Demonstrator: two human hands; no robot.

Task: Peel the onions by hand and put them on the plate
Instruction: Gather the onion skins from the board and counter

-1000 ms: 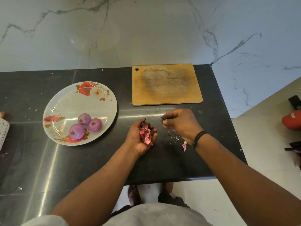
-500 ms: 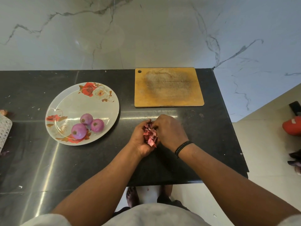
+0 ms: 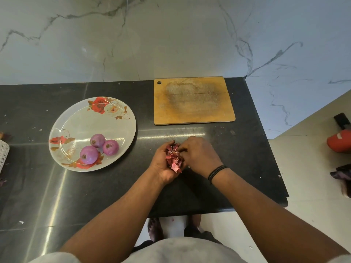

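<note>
Two bare hands are meeting over the near right part of the black polished stone counter [image 3: 57, 196], and between them a crumpled bunch of dry pink-red onion skins [image 3: 173, 158] is sitting. The left hand [image 3: 163, 162] is cupping the bunch from below and from the left, its fingers curling up around the flakes. The right hand [image 3: 199, 156], wearing a black cord wristband [image 3: 216, 170], is lying against the bunch from the right with its fingers bent inward; whether those fingertips are pinching skins or only pressing them into the left palm cannot be told, since the back of the hand is covering them. The skins are looking papery, nearly weightless and brittle, so they are likely to crumble and drift, and a closed cupping hold is probably suiting them better than a pinch.

Farther left, three peeled purple onions [image 3: 98, 148] are resting together on the near part of the white oval plate with red rose prints [image 3: 114, 130]. They are looking smooth, firm and round, so they are likely to be slippery and apt to roll; a grip around the widest part would seem safest. No unpeeled onion is showing anywhere in view.

Beyond the hands, a worn rectangular wooden cutting board [image 3: 193, 100] is lying against the far marble wall. At the left edge, a white lattice object [image 3: 3, 154] is being cut off by the frame and cannot be identified.
</note>
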